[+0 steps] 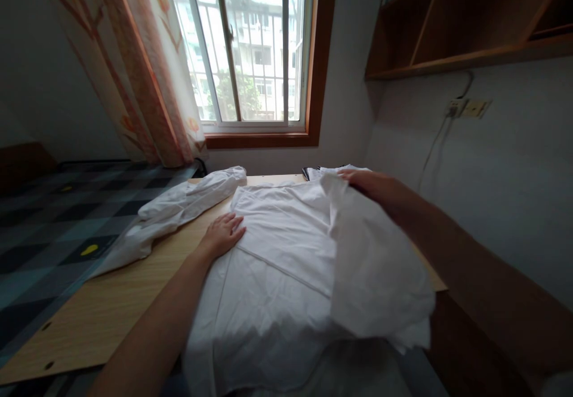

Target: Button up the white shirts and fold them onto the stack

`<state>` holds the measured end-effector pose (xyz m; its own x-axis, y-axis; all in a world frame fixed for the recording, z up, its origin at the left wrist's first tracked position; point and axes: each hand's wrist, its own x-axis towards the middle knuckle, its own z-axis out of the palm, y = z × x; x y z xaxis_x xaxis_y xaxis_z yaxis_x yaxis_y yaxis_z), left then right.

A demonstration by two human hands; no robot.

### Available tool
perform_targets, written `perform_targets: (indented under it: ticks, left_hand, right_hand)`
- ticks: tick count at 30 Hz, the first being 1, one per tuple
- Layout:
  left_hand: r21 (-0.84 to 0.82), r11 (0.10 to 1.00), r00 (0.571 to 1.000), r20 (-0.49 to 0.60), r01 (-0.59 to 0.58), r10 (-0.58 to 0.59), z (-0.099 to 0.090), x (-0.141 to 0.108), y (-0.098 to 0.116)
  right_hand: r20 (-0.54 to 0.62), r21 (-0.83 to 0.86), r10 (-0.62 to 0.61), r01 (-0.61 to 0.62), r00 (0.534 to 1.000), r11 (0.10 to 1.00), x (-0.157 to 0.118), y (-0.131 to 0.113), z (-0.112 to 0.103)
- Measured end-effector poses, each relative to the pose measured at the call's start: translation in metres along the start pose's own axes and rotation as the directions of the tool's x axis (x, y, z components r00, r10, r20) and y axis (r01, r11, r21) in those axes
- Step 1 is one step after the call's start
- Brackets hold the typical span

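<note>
A white shirt [277,248] lies spread over the wooden board, its near end hanging over the front edge. My left hand [222,233] rests flat on the shirt's left edge, fingers stretched out. On the far right, my right hand [358,177] grips a raised part of the shirt, and that flap [376,265] drapes down toward me. The fingertips of my right hand are partly hidden by the cloth. Left of the shirt, a white sleeve-like piece of cloth [179,203] stretches along the board's left side; whether it joins the shirt I cannot tell.
The light wooden board [102,319] sits beside a bed with a checked cover [49,230]. More folded cloth [316,173] lies at the board's far right. Behind are a barred window [250,57] and curtain [147,74]; a wall shelf [447,57] and socket [474,108] are right.
</note>
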<state>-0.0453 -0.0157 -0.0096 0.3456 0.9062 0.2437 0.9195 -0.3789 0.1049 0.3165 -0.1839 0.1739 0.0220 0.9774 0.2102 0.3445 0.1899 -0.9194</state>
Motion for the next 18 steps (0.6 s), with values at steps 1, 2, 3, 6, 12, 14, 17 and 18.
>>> perform_targets:
  ticks: [1,2,3,6,12,14,17,18]
  left_hand:
    - [-0.020,1.000,1.000,-0.013,-0.007,0.006,-0.001,0.000,0.000]
    - [-0.050,0.999,0.999,-0.034,-0.018,0.017,-0.003,0.000,0.000]
    - [-0.091,0.995,0.998,-0.064,-0.033,0.028,-0.006,-0.001,-0.001]
    - [-0.261,0.962,0.989,-0.142,-0.078,0.041,-0.018,-0.004,0.001]
    - [-0.393,0.906,0.987,-0.070,-0.159,0.143,-0.046,-0.017,0.029]
    - [-0.342,0.920,0.979,-0.001,-0.191,0.203,-0.050,-0.021,0.044]
    - [-0.294,0.933,0.960,0.119,-0.209,0.253,-0.050,-0.026,0.066]
    - [-0.285,0.935,0.953,0.153,-0.209,0.260,-0.049,-0.027,0.072]
  right_hand:
    - [0.145,0.152,0.050,-0.072,0.988,0.986,0.002,0.002,0.026]
    - [0.306,0.260,0.080,-0.164,0.949,0.951,0.002,0.006,0.051]
    - [0.487,0.313,0.084,-0.263,0.870,0.913,0.001,0.011,0.075]
    - [0.738,0.277,0.033,-0.348,0.674,0.896,-0.007,0.036,0.126]
    - [0.619,0.011,0.051,-0.073,0.783,0.997,-0.002,0.093,0.112]
    - [0.513,-0.134,0.073,-0.004,0.855,0.991,0.000,0.111,0.088]
    - [0.355,-0.390,0.021,0.128,0.934,0.912,-0.002,0.135,0.050]
    - [0.312,-0.472,0.006,0.149,0.950,0.869,-0.004,0.143,0.040]
